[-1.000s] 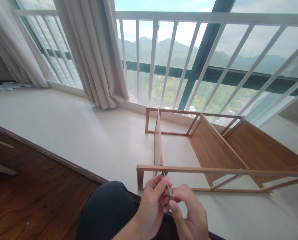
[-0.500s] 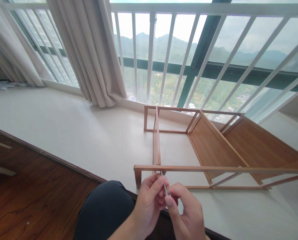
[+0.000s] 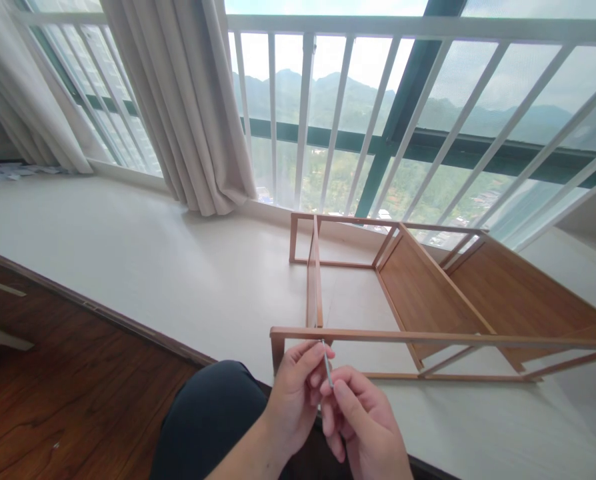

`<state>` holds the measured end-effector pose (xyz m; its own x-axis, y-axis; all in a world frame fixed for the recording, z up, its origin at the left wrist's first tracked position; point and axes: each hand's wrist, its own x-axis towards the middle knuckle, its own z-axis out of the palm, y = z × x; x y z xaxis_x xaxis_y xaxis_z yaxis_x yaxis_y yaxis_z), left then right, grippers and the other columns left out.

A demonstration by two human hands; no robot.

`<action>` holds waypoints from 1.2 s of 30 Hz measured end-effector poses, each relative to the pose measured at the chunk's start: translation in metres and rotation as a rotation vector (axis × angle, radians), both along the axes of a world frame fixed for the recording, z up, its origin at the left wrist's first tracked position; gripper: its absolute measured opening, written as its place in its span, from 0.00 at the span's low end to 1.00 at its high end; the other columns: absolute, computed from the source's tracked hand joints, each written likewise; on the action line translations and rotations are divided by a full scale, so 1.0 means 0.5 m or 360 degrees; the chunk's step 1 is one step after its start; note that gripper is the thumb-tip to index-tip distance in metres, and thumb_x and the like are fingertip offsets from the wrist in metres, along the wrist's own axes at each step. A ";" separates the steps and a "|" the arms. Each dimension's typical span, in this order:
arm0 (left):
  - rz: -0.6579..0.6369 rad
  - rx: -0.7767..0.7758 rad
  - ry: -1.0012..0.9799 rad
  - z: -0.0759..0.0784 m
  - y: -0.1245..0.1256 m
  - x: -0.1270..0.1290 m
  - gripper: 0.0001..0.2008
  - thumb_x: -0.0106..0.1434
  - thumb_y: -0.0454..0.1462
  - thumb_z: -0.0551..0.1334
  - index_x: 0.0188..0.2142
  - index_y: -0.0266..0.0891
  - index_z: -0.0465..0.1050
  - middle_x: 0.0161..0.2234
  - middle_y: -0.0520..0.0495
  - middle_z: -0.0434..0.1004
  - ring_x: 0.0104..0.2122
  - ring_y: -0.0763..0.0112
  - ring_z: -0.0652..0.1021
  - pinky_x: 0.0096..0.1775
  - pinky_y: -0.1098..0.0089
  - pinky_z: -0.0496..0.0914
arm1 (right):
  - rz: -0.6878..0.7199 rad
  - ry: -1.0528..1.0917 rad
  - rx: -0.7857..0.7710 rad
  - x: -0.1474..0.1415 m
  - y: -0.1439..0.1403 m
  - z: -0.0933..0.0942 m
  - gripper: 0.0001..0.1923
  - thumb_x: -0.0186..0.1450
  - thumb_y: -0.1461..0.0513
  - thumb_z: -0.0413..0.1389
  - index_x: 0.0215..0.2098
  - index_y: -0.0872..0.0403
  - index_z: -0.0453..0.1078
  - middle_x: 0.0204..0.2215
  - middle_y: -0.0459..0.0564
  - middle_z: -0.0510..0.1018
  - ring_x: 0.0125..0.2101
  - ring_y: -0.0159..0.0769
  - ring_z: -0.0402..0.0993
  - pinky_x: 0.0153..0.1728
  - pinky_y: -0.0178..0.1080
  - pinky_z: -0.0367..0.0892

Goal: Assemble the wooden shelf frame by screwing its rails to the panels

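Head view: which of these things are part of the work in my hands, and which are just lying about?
In the work:
- thin metal rod, pinched between left hand and right hand
- wooden rack, on its side on the ledge, its near rail at the rod's tip

Lying about:
- curtain
- papers at the far left
- window railing

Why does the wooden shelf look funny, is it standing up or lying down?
Lying down. The wooden shelf rests on its side on the white ledge, so its shelf boards stand on edge.

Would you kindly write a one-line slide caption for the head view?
Both hands, left hand and right hand, pinch a thin metal tool at the wooden rack lying by the railing.
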<state>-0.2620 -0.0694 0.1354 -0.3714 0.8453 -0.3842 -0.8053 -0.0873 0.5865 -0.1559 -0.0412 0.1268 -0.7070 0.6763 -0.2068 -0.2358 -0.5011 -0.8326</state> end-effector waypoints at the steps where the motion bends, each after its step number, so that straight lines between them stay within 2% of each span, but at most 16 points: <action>1: 0.0025 -0.0012 -0.0009 0.002 0.001 -0.001 0.21 0.48 0.48 0.76 0.29 0.34 0.76 0.14 0.60 0.57 0.13 0.85 0.60 0.15 0.83 0.53 | 0.0064 0.0054 -0.0084 -0.002 0.002 0.000 0.22 0.64 0.45 0.63 0.33 0.56 0.71 0.15 0.42 0.70 0.10 0.20 0.53 0.12 0.26 0.45; 4: 0.0084 -0.0031 -0.0036 0.009 0.003 -0.002 0.21 0.46 0.47 0.78 0.28 0.34 0.76 0.13 0.60 0.56 0.13 0.86 0.60 0.16 0.83 0.53 | 0.0172 0.0115 -0.0203 -0.006 0.006 0.009 0.23 0.62 0.45 0.64 0.32 0.56 0.69 0.15 0.41 0.71 0.09 0.19 0.52 0.11 0.25 0.45; 10: 0.0081 -0.0028 -0.0001 0.009 0.005 -0.002 0.22 0.45 0.48 0.78 0.28 0.34 0.77 0.13 0.60 0.56 0.13 0.85 0.60 0.17 0.81 0.53 | 0.0170 0.0054 -0.0106 -0.003 0.006 0.027 0.23 0.65 0.45 0.62 0.33 0.55 0.65 0.16 0.41 0.72 0.11 0.19 0.55 0.13 0.25 0.49; 15: 0.0086 -0.0042 -0.0001 0.006 0.006 -0.004 0.23 0.46 0.51 0.77 0.28 0.33 0.76 0.13 0.60 0.56 0.13 0.85 0.59 0.18 0.81 0.52 | 0.0157 0.0008 -0.0017 -0.004 0.004 0.021 0.23 0.66 0.44 0.61 0.32 0.54 0.63 0.16 0.41 0.72 0.11 0.19 0.54 0.13 0.25 0.47; 24: 0.0116 -0.0050 -0.0025 0.008 0.005 -0.002 0.21 0.47 0.48 0.77 0.29 0.33 0.77 0.14 0.60 0.56 0.14 0.86 0.58 0.18 0.81 0.52 | 0.0101 -0.0029 0.0112 -0.004 0.004 0.007 0.23 0.66 0.45 0.60 0.31 0.54 0.61 0.16 0.40 0.71 0.12 0.19 0.54 0.13 0.25 0.47; 31: 0.0118 -0.0043 -0.0027 0.016 0.003 -0.001 0.21 0.47 0.48 0.77 0.29 0.33 0.78 0.15 0.59 0.57 0.15 0.86 0.58 0.19 0.81 0.52 | 0.0167 -0.0148 0.0341 0.004 0.017 0.000 0.23 0.67 0.44 0.58 0.32 0.54 0.63 0.17 0.40 0.69 0.14 0.23 0.57 0.14 0.26 0.51; 36: 0.0103 -0.0009 0.0002 0.006 0.005 -0.002 0.20 0.50 0.48 0.76 0.30 0.33 0.78 0.15 0.59 0.57 0.15 0.86 0.57 0.19 0.81 0.51 | 0.0136 -0.0214 0.0449 0.001 0.020 -0.003 0.23 0.68 0.43 0.57 0.31 0.54 0.63 0.17 0.39 0.66 0.14 0.23 0.56 0.14 0.27 0.52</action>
<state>-0.2632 -0.0669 0.1382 -0.4256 0.8173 -0.3884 -0.7973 -0.1356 0.5882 -0.1552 -0.0311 0.1255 -0.7429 0.6594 -0.1149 -0.0814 -0.2594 -0.9623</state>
